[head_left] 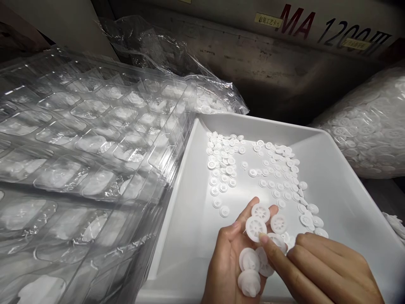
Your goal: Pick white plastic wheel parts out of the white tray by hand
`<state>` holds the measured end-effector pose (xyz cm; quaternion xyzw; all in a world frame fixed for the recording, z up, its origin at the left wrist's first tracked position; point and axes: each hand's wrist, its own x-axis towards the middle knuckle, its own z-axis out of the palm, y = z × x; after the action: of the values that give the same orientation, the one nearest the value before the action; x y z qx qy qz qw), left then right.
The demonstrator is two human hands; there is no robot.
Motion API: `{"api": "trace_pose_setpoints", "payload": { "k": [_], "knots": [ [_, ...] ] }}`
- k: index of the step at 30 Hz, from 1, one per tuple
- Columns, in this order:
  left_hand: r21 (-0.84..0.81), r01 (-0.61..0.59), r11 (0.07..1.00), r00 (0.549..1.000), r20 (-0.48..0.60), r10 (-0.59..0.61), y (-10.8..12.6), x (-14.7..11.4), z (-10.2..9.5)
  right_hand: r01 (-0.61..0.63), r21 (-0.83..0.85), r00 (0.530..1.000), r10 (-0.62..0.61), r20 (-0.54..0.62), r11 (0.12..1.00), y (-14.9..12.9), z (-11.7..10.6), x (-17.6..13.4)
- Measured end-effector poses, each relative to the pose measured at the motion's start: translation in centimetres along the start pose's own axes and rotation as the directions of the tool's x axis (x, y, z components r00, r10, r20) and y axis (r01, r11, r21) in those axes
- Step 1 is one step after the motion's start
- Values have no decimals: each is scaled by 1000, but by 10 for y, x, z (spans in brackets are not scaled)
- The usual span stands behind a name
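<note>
Cupped palm up over the white bin (177, 236), my left hand (223, 261) carries several small white plastic spoked discs (256, 229). Some lie spoke side up near the fingertips. Others, such as a stepped disc with a pointed hub (249, 283), rest low in the palm. My right hand (329, 266) reaches in from the right with curled fingers. Its index fingertip touches one disc in the left palm; its thumb is hidden. More loose spoked discs (223, 187) are spread over the bin floor beyond my hands.
Stacked clear plastic trays (139, 164) with pockets holding white parts stand against the bin's left side. A clear bag of white parts (209, 101) lies behind the bin. A bulging bag of spoked discs (370, 126) is at right. A marked machine panel (234, 55) stands behind.
</note>
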<state>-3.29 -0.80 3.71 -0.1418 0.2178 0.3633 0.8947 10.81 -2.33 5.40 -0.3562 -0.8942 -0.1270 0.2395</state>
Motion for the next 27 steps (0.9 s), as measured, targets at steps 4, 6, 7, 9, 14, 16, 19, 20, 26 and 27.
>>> {"api": "trace_pose_setpoints", "payload": {
  "k": [4,6,7,9,14,16,19,20,26,27],
  "knots": [
    [-22,-14,1000,1000,8,14,0,1,0,-8,-2,1000,8,16,1000,-1,1,-1],
    [-41,-22,999,1000,2,23,0,2,2,-18,21,1000,18,13,1000,-1,3,-2],
    [-44,-26,999,1000,-9,25,1,2,3,-21,33,1000,20,13,999,-1,4,-2],
    [-45,-37,998,999,-31,36,1,2,6,-25,48,1000,24,12,999,-1,6,-3],
    [-92,-48,995,999,-17,47,1,2,5,-21,59,1000,20,25,998,-2,8,-7],
    [-95,-61,994,998,12,62,0,3,2,-15,63,999,12,40,998,-2,9,-8],
    [-65,-87,994,995,44,90,-2,5,-1,-24,50,999,23,25,998,-1,7,-7],
    [-50,-94,994,994,48,97,-3,5,-1,-31,52,999,30,24,998,-1,6,-6],
    [-21,-123,992,992,2,123,-3,4,3,-88,78,986,76,147,993,-3,-1,-4],
    [-13,-102,995,995,-15,102,-2,3,3,-95,78,987,84,134,992,-3,-1,-5]
  ]
}}
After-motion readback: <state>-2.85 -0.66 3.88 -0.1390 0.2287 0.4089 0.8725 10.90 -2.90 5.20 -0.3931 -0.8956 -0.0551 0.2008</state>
